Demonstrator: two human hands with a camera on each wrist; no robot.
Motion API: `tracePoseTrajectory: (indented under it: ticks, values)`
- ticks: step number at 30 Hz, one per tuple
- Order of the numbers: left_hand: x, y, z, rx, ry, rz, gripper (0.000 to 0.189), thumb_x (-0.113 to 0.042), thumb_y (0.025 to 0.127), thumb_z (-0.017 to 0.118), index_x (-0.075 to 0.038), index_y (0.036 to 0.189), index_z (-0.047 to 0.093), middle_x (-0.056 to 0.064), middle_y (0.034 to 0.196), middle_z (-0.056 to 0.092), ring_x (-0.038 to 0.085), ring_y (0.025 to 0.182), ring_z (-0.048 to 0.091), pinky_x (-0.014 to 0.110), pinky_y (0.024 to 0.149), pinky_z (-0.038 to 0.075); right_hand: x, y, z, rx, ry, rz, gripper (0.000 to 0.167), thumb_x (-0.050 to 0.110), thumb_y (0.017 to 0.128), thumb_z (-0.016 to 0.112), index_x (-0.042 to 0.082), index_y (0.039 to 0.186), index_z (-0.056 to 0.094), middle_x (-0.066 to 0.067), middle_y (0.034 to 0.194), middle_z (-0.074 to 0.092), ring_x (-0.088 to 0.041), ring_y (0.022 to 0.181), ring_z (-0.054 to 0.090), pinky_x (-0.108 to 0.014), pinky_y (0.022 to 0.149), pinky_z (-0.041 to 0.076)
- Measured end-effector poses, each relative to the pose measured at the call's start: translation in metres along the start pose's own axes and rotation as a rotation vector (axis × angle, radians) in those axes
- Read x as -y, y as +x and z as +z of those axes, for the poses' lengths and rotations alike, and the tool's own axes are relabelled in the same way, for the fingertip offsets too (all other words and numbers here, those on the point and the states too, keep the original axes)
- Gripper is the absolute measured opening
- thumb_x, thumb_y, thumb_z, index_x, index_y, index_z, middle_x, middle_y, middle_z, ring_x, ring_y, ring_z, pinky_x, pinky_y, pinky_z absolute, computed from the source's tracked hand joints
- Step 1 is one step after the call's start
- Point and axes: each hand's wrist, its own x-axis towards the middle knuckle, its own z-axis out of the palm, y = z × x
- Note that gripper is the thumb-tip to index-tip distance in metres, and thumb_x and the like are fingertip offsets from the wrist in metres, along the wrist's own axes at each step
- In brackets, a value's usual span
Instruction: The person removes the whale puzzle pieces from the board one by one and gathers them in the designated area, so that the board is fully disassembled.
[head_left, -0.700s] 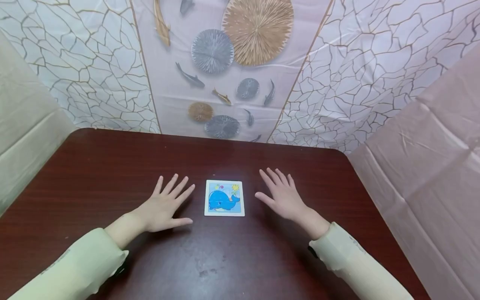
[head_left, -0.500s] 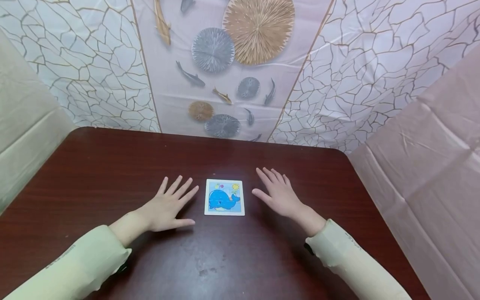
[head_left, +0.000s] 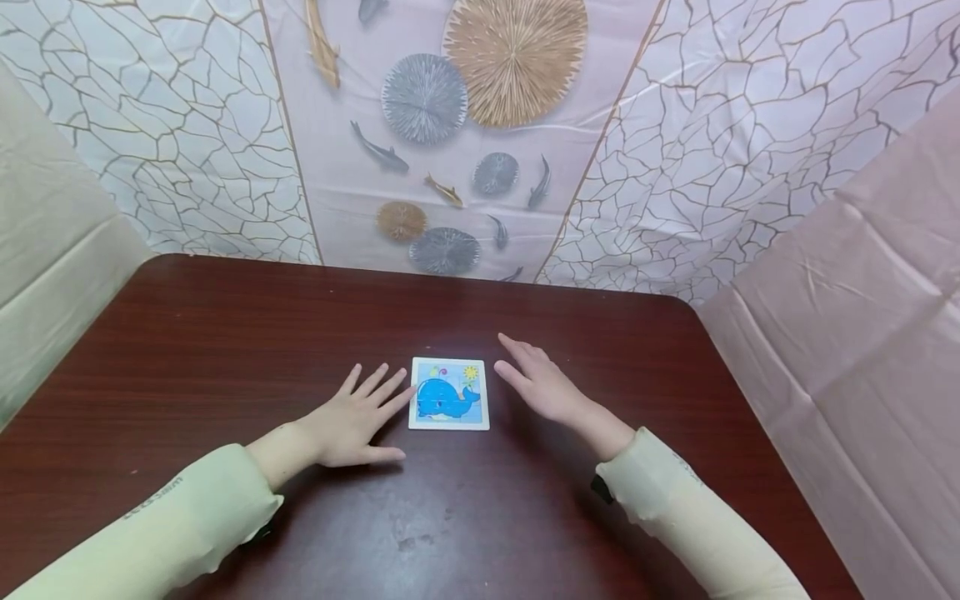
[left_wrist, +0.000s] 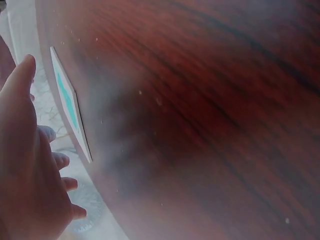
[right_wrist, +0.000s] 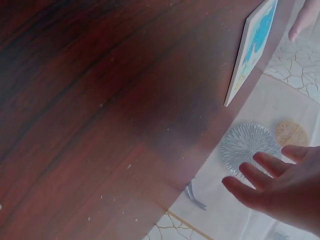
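A square picture puzzle (head_left: pixel 448 395) in a white frame lies flat on the dark wooden table, showing a blue whale and a yellow sun. My left hand (head_left: pixel 351 425) hovers to its left with fingers spread, one fingertip overlapping the frame's left edge in the head view. On the other side, my right hand (head_left: pixel 546 387) is held over the table with straight fingers, a small gap from the puzzle. Neither hand holds anything. In the left wrist view the puzzle (left_wrist: pixel 70 102) appears edge-on beyond the fingers; the right wrist view shows the puzzle (right_wrist: pixel 252 47) near the table's far edge.
The brown table (head_left: pixel 262 325) reaches back to a patterned curtain (head_left: pixel 487 175) with lily pads and fish. Plain fabric walls (head_left: pixel 862 333) stand at the left and right sides.
Both hands have moved inward towards the puzzle, the left one to the right and the right one to the left. My right hand has turned more onto its side. The puzzle stays put.
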Motion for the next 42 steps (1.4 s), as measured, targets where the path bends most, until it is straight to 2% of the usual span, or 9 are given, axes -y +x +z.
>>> tracePoseTrajectory:
  ticks: [4, 12, 16, 19, 23, 27, 35, 42]
  values:
    - [-0.004, 0.003, 0.001, 0.031, -0.013, 0.012, 0.082, -0.056, 0.086, 0.054, -0.008, 0.147, 0.029, 0.019, 0.154, 0.022, 0.043, 0.142, 0.014, 0.066, 0.11, 0.007, 0.0, 0.003, 0.0, 0.044, 0.111, 0.036, 0.063, 0.048, 0.097, 0.036, 0.016, 0.15, 0.023, -0.012, 0.155, 0.024, -0.034, 0.143, 0.019, -0.06, 0.112, 0.019]
    - [-0.007, 0.007, 0.006, 0.074, 0.001, 0.024, 0.083, -0.059, 0.086, 0.052, -0.009, 0.147, 0.028, 0.018, 0.154, 0.021, 0.042, 0.143, 0.014, 0.065, 0.111, 0.009, 0.0, 0.008, 0.001, 0.083, 0.241, 0.069, 0.065, 0.051, 0.098, 0.029, 0.013, 0.15, 0.023, -0.01, 0.156, 0.022, -0.03, 0.145, 0.016, -0.055, 0.115, 0.014]
    - [-0.009, 0.009, 0.01, 0.078, 0.004, 0.035, 0.084, -0.061, 0.086, 0.051, -0.01, 0.148, 0.027, 0.017, 0.155, 0.019, 0.041, 0.143, 0.013, 0.064, 0.111, 0.009, -0.001, 0.011, 0.003, 0.105, 0.343, 0.089, 0.064, 0.05, 0.099, 0.027, 0.011, 0.149, 0.022, -0.011, 0.156, 0.022, -0.028, 0.145, 0.018, -0.05, 0.116, 0.017]
    - [-0.01, 0.01, 0.013, 0.084, 0.011, 0.044, 0.084, -0.062, 0.086, 0.05, -0.011, 0.148, 0.027, 0.016, 0.155, 0.019, 0.041, 0.143, 0.014, 0.064, 0.111, 0.01, -0.002, 0.013, 0.004, 0.132, 0.406, 0.104, 0.06, 0.045, 0.101, 0.023, 0.01, 0.149, 0.021, -0.016, 0.153, 0.026, -0.032, 0.142, 0.025, -0.052, 0.114, 0.022]
    - [-0.012, 0.012, 0.014, 0.102, 0.023, 0.052, 0.083, -0.062, 0.086, 0.049, -0.012, 0.148, 0.027, 0.017, 0.155, 0.02, 0.041, 0.142, 0.016, 0.064, 0.111, 0.011, -0.003, 0.015, 0.006, 0.139, 0.451, 0.117, 0.058, 0.042, 0.102, 0.019, 0.007, 0.149, 0.023, -0.021, 0.148, 0.034, -0.037, 0.136, 0.035, -0.053, 0.109, 0.031]
    - [-0.013, 0.012, 0.015, 0.121, 0.035, 0.057, 0.082, -0.062, 0.087, 0.048, -0.012, 0.148, 0.027, 0.016, 0.155, 0.02, 0.04, 0.143, 0.017, 0.064, 0.111, 0.012, -0.004, 0.017, 0.009, 0.132, 0.482, 0.126, 0.061, 0.046, 0.101, 0.019, 0.006, 0.147, 0.027, -0.02, 0.145, 0.04, -0.035, 0.132, 0.04, -0.05, 0.107, 0.036]
    - [-0.015, 0.014, 0.015, 0.144, 0.05, 0.051, 0.081, -0.063, 0.086, 0.048, -0.014, 0.148, 0.029, 0.015, 0.155, 0.02, 0.037, 0.143, 0.018, 0.062, 0.112, 0.012, -0.005, 0.024, 0.011, 0.167, 0.503, 0.139, 0.073, 0.059, 0.097, 0.017, 0.006, 0.145, 0.032, -0.019, 0.142, 0.044, -0.033, 0.129, 0.045, -0.047, 0.105, 0.04]
    - [-0.016, 0.015, 0.013, 0.156, 0.045, 0.04, 0.08, -0.063, 0.087, 0.047, -0.013, 0.147, 0.03, 0.015, 0.156, 0.019, 0.034, 0.144, 0.017, 0.062, 0.112, 0.012, -0.002, 0.032, 0.013, 0.179, 0.518, 0.149, 0.077, 0.063, 0.095, 0.017, 0.006, 0.144, 0.035, -0.018, 0.139, 0.048, -0.031, 0.126, 0.048, -0.045, 0.102, 0.043]
